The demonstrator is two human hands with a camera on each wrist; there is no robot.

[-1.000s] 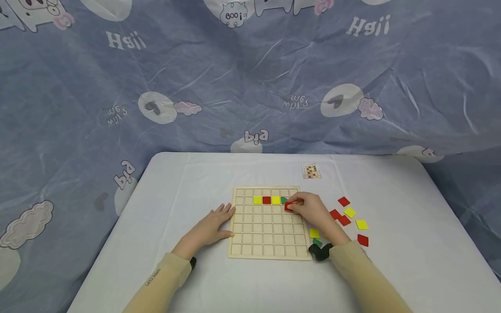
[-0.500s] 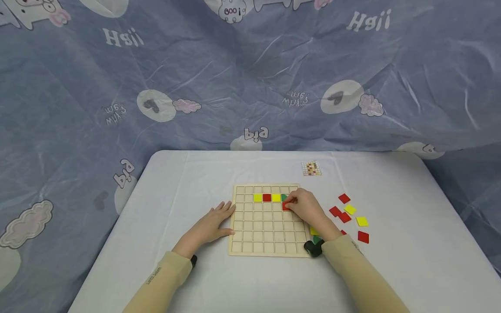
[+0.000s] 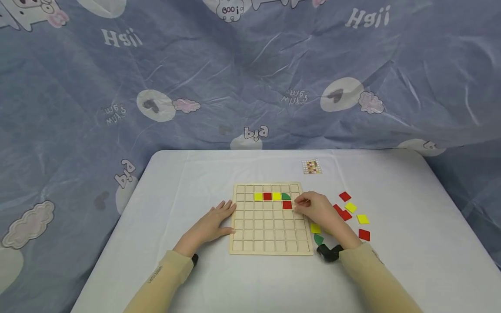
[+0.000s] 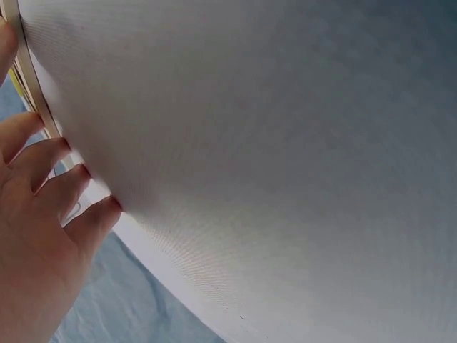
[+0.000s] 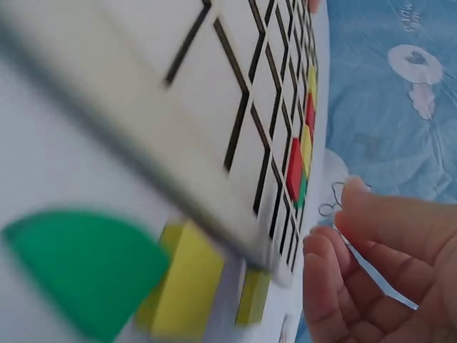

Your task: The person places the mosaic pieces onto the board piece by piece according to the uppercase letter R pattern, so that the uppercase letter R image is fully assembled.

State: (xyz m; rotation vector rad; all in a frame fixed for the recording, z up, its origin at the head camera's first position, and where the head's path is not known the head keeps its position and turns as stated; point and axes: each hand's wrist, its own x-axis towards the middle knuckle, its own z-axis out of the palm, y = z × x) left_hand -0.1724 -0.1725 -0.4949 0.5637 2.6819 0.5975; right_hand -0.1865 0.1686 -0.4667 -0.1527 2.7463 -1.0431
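Note:
A wooden grid board [image 3: 258,225] lies on the table. Its second row from the far edge holds a yellow square tile [image 3: 258,196], a red one [image 3: 267,196], another yellow one [image 3: 276,196] and a green quarter-round tile [image 3: 286,196]. Directly below the green piece, a red square tile [image 3: 287,204] sits in a cell. My right hand [image 3: 318,209] hovers by the board's right side, thumb and fingers bent with nothing between them in the right wrist view. With fingers spread, my left hand [image 3: 209,224] rests at the left edge; its fingertips [image 4: 107,207] touch down beside the frame.
Loose red tiles [image 3: 364,235] and yellow tiles [image 3: 362,219] are scattered right of the board. Near its lower right corner lie a yellow tile [image 3: 315,228] and a green quarter-round tile [image 5: 86,264]. A small pattern card [image 3: 312,166] is at the back, before a blue printed curtain [image 3: 219,65].
My right hand has set the red tile into the cell below the green piece, let go, and drawn back to the right. The left hand stays at the board's edge.

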